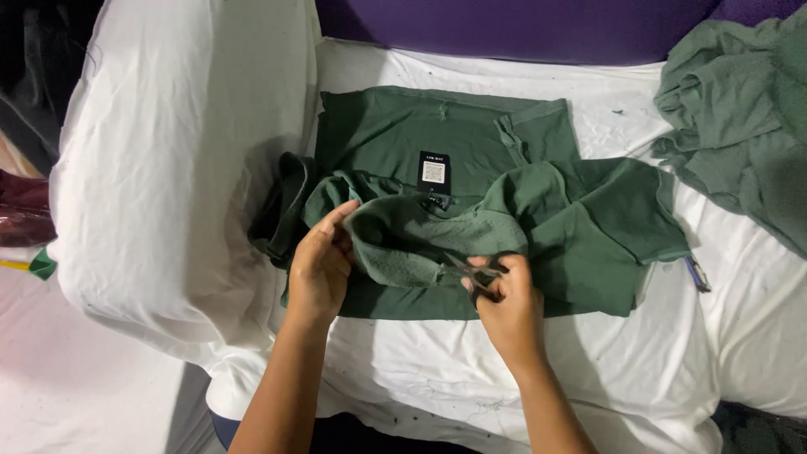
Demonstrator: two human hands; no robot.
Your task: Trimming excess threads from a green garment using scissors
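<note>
White sheet [168,168] over the tabletop; green garment [538,210] dead centre, soft, limp, light, best pinched at the edge fold; left hand [321,267] at 9 o'clock pinching cloth; right hand [503,301] at 5 closed around small scissors [475,271].

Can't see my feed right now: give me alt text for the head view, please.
Two bare hands work on a dark green garment spread on a white sheet: the left hand pinches a fold of the fabric while the right hand holds small scissors at its edge. A second green garment lies crumpled at far right.
</note>
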